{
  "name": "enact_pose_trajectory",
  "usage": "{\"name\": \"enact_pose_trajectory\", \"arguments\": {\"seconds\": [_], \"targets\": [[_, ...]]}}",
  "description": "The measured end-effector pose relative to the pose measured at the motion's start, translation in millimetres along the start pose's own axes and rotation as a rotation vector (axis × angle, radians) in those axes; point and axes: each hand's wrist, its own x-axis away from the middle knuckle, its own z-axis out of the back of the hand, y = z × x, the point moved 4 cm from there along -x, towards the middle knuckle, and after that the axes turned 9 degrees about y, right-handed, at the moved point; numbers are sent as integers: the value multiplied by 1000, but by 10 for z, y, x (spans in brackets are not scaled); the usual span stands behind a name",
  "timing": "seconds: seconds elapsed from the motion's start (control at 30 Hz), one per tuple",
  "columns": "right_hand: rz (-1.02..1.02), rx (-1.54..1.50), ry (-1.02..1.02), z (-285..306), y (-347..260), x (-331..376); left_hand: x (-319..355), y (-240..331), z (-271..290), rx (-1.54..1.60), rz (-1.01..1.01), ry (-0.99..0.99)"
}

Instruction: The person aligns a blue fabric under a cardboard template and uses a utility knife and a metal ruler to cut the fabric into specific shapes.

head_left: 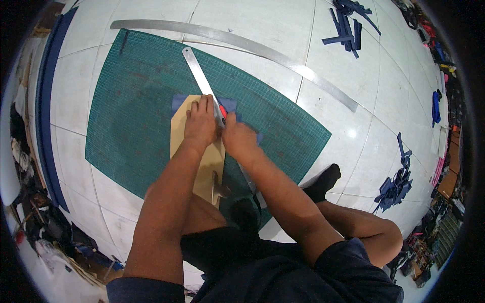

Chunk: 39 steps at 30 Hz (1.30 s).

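Observation:
A green cutting mat (131, 106) lies on the white tiled floor. On it rests a tan cardboard template (208, 166) over a piece of blue fabric (229, 104). A short metal ruler (198, 73) runs diagonally across them. My left hand (200, 122) presses flat on the template and the ruler's lower end. My right hand (237, 135) is closed around a red-handled cutter (223, 110) held against the ruler's right edge; its blade is hidden.
A long metal straightedge (242, 43) lies beyond the mat. Blue fabric strips sit in piles at the top right (348, 25) and right (396, 184). My bent legs and a black-socked foot (323, 183) rest near the mat's lower edge. Clutter lines both sides.

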Motion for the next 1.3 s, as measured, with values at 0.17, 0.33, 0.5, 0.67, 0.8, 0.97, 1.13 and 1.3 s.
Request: {"name": "enact_pose_trajectory", "arguments": {"seconds": [0.17,0.33,0.5,0.67,0.8,0.97,1.13,1.3], "targets": [[-98,-65,-186,58,202,291,-71,107,163,-25,4,-234],[-222,60,-323,-69,576,1030,-49,117,181,12,-1,-196],[-121,2,-158,-1,588,1098,-32,26,71,-56,9,-201],[-72,-108,-17,251,199,666,-91,147,244,54,47,-244],[-67,-98,24,77,56,224,-49,13,88,44,43,-171],[-18,-2,43,-9,56,60,-54,52,52,-105,-101,-155],[-48,8,-64,98,-95,-25,-26,-48,-73,24,15,-66],[-123,-3,-177,28,210,267,-150,197,242,-1,71,-369]]}}
